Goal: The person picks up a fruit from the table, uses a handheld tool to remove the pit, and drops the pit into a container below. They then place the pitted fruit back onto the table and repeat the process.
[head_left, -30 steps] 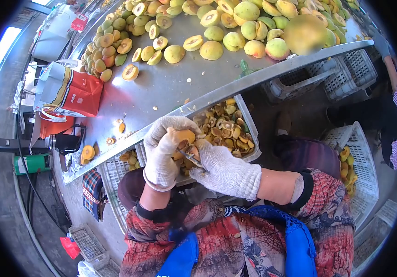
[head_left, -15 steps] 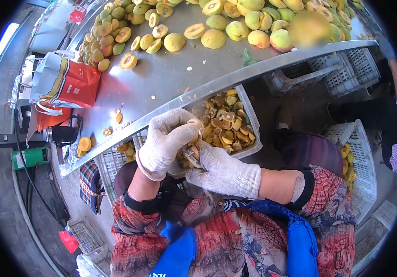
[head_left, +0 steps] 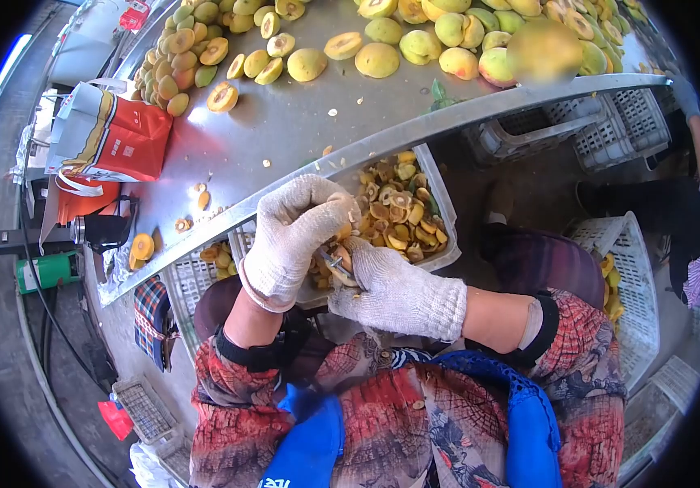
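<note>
Both my hands wear whitish knit gloves and meet above a crate of cut fruit. My left hand (head_left: 294, 237) is closed, thumb and fingertips pinched on a piece of yellow-orange fruit (head_left: 343, 232), mostly hidden. Facing it, my right hand (head_left: 399, 291) is closed with the thumb on top. A small metal tool (head_left: 338, 267) sticks out from its grip, beside a cut peach half (head_left: 342, 276); the fingers hide much of both. Under the hands, the pale plastic crate (head_left: 450, 213) holds many cut peach pieces (head_left: 399, 213), some with brown centres.
A metal table (head_left: 285, 130) bears whole and halved peaches (head_left: 378, 59) and a red-and-white bag (head_left: 126, 138). White baskets (head_left: 638, 285) stand on the right, near another person's legs (head_left: 643, 199). A plaid bag (head_left: 154, 317) and grey crate (head_left: 148, 411) are on the left.
My left hand has shifted slightly upward and its wrist is tilted a little. More of the metal tool shows between the hands. The whole view has moved slightly.
</note>
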The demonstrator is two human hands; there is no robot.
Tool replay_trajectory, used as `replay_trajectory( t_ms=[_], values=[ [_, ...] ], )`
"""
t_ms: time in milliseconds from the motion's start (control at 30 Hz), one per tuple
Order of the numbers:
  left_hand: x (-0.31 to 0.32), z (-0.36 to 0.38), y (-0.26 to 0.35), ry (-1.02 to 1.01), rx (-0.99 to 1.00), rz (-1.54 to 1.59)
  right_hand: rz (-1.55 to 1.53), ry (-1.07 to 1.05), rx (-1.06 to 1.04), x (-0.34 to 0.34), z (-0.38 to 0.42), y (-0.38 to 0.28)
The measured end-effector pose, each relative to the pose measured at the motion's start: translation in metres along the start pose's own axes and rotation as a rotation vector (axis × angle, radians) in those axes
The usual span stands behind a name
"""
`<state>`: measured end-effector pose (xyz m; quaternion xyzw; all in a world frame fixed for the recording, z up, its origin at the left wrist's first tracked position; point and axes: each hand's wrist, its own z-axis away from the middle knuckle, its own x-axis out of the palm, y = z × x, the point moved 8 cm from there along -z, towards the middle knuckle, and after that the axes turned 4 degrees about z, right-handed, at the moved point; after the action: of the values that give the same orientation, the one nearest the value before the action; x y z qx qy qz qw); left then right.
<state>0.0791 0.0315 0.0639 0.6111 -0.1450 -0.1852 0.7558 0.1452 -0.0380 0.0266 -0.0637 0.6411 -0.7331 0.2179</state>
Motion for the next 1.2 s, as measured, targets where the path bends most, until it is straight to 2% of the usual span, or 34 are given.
replay_trajectory(
  t_ms=[100, 233, 333, 433, 533, 633, 733, 833, 933, 967, 1067, 1100, 1200],
  values=[
    [-0.002, -0.001, -0.001, -0.003, 0.003, -0.045, -0.075, -0.065, 0.020, 0.000, 0.001, -0.004],
    [0.000, 0.001, -0.003, 0.032, 0.046, 0.129, -0.248, -0.099, 0.001, 0.007, -0.001, -0.001],
    [0.003, 0.003, -0.001, -0.003, 0.033, 0.218, -0.541, -0.435, 0.224, 0.015, 0.010, -0.004],
    [0.005, 0.002, 0.001, -0.048, 0.044, 0.233, -0.804, -0.424, 0.227, 0.011, 0.019, -0.018],
    [0.009, 0.001, 0.001, -0.152, 0.068, 0.331, -1.052, -0.526, 0.255, 0.023, 0.025, -0.016],
    [0.017, 0.001, 0.004, -0.230, 0.133, 0.495, -1.033, -0.516, 0.243, 0.024, 0.027, -0.013],
    [0.011, 0.004, 0.003, -0.164, 0.184, 0.458, -0.772, -0.546, 0.207, 0.016, 0.023, -0.013],
    [-0.003, 0.006, -0.001, -0.005, 0.138, 0.298, -0.116, -0.137, -0.039, -0.006, 0.008, -0.016],
    [-0.007, 0.002, 0.000, 0.034, 0.210, 0.195, 0.304, 0.031, -0.069, -0.014, 0.002, -0.013],
    [-0.007, 0.002, -0.002, 0.055, 0.193, 0.207, 0.439, 0.079, -0.174, -0.016, 0.004, -0.015],
    [-0.007, 0.002, -0.007, 0.115, 0.147, 0.228, 0.654, 0.182, -0.211, -0.020, -0.001, -0.012],
    [-0.007, 0.001, -0.009, 0.129, 0.135, 0.224, 0.711, 0.134, -0.110, -0.022, -0.002, -0.007],
    [-0.009, 0.004, -0.012, 0.169, 0.068, 0.227, 0.884, 0.243, -0.236, -0.020, -0.007, -0.005]
  ],
)
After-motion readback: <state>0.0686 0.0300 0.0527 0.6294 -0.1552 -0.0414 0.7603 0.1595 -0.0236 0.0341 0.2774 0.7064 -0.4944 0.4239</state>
